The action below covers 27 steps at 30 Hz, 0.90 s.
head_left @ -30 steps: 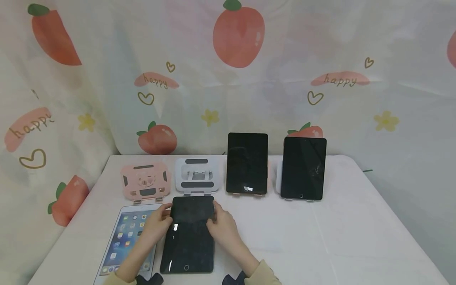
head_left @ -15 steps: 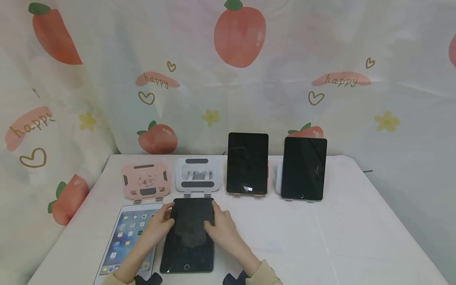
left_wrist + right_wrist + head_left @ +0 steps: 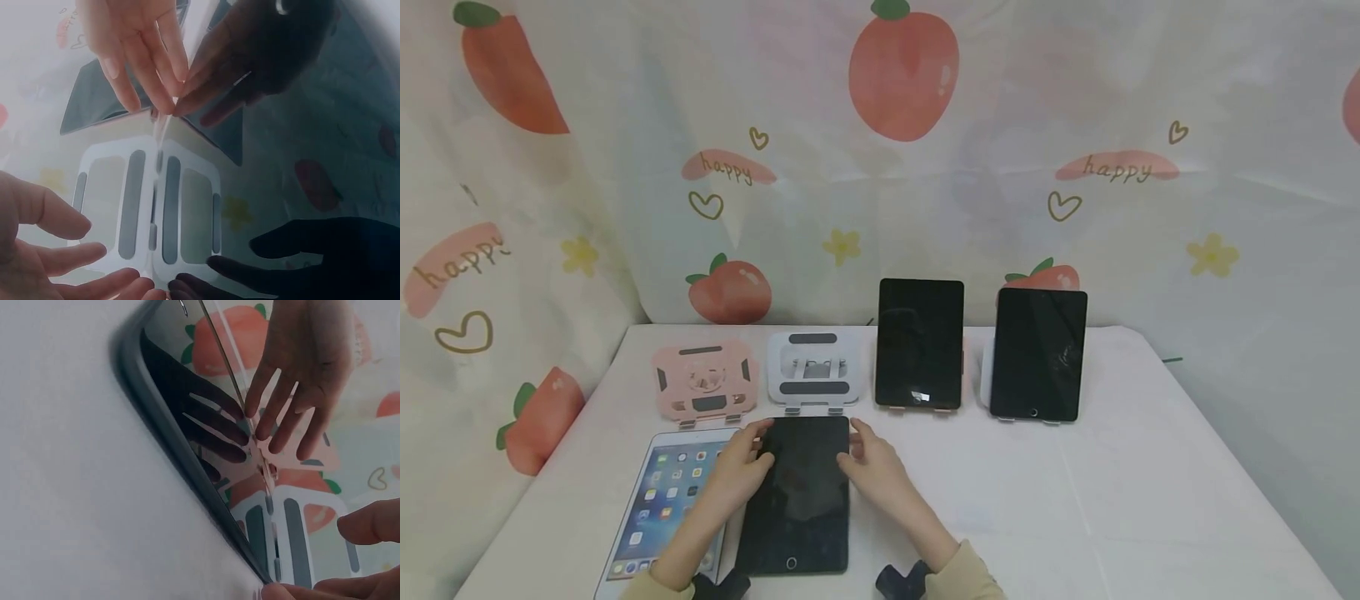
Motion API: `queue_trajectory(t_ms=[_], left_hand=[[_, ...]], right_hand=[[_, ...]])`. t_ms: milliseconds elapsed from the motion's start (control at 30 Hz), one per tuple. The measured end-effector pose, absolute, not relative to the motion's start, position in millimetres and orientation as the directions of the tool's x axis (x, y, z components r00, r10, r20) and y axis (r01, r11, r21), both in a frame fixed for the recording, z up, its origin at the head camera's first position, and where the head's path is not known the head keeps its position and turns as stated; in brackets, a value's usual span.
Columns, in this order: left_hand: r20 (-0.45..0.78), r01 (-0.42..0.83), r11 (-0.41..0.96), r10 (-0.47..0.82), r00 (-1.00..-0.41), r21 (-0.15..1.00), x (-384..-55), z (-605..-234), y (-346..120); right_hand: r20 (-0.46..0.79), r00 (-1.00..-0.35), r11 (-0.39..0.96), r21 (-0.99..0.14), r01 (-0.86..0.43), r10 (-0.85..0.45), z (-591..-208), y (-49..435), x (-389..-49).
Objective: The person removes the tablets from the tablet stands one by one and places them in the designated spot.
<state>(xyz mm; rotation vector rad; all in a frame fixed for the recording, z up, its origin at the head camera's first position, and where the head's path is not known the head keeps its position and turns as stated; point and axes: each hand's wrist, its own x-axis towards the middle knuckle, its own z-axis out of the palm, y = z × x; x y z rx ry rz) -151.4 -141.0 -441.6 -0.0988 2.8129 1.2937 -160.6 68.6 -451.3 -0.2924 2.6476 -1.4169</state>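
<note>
A black tablet [image 3: 797,517] lies screen up at the front of the table. By its upper left corner, my left hand [image 3: 737,471] rests fingertips along the top edge, the thumb raised over the screen. My right hand [image 3: 876,475] has its fingertips beside the upper right corner, thumb lifted over the right side. In the left wrist view, the left fingers [image 3: 103,284] are slightly bent and meet their reflection in the glossy screen. The right wrist view shows the tablet's dark side edge [image 3: 178,450] on the cloth. A white folding stand [image 3: 850,358] stands just beyond the tablet.
A white tablet [image 3: 658,500] with a lit icon screen lies at left, partly under my left forearm. Behind it stands a pink stand [image 3: 670,392]. Two black tablets, one in the middle [image 3: 921,342] and one at right [image 3: 1037,354], lean on stands at the back.
The black tablet's top edge sits slightly nearer me. My left hand has shifted a little right, its thumb further over the screen; my right hand's fingers have loosened at the corner.
</note>
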Motion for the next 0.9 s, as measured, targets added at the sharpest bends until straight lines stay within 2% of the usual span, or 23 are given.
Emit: queue_trajectory(t_ms=[300,900], left_hand=[[-0.017,-0.02,0.645,-0.01,-1.0,0.764,-159.0,-435.9,-124.9],[0.065,0.076,0.529,0.039,-0.997,0.845,-183.1,-423.2,-85.5]], right_hand=[[0.002,-0.987,0.521,-0.849,-0.087,-0.162,-448.2,88.4,-171.7],[0.081,-0.996,0.476,-0.875,-0.087,-0.033,-443.1,119.3,-188.1]])
